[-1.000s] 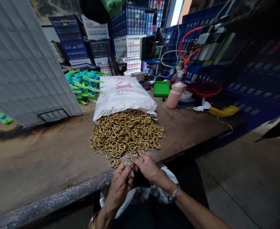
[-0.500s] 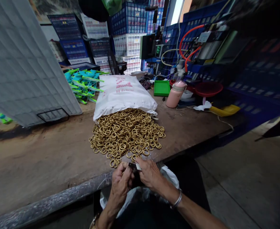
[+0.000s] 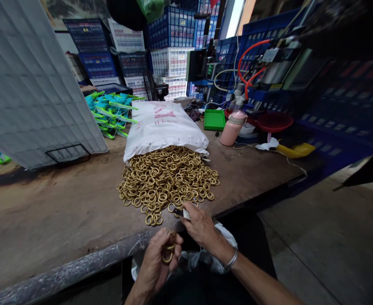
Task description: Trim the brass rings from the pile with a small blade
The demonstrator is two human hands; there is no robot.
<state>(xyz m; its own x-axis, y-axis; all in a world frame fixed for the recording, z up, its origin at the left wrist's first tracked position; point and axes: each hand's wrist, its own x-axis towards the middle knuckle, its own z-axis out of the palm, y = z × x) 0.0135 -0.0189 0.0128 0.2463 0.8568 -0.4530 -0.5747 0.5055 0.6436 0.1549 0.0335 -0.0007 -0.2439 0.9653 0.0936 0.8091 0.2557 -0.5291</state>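
A heap of brass rings (image 3: 167,180) spills from a white sack (image 3: 164,125) onto the worn wooden bench (image 3: 62,220). My left hand (image 3: 157,258) is curled below the bench edge, closed round a few brass rings (image 3: 168,253). My right hand (image 3: 201,224) rests at the bench's front edge, pinching a small dark-and-white tool (image 3: 180,213) whose tip points at a loose ring (image 3: 171,207) at the heap's near side. A white plastic bag (image 3: 205,258) lies in my lap under both hands.
A grey ribbed panel (image 3: 30,84) leans at the left. Green and teal plastic parts (image 3: 110,112) lie behind it. A pink bottle (image 3: 232,127), green tray (image 3: 214,119), red bowl (image 3: 274,121) and yellow scoop (image 3: 296,149) stand at the right. Stacked crates (image 3: 170,46) fill the back.
My hands have come apart. The left dropped below the bench edge with rings in it. The right moved forward onto the bench, tool tip toward a loose ring.
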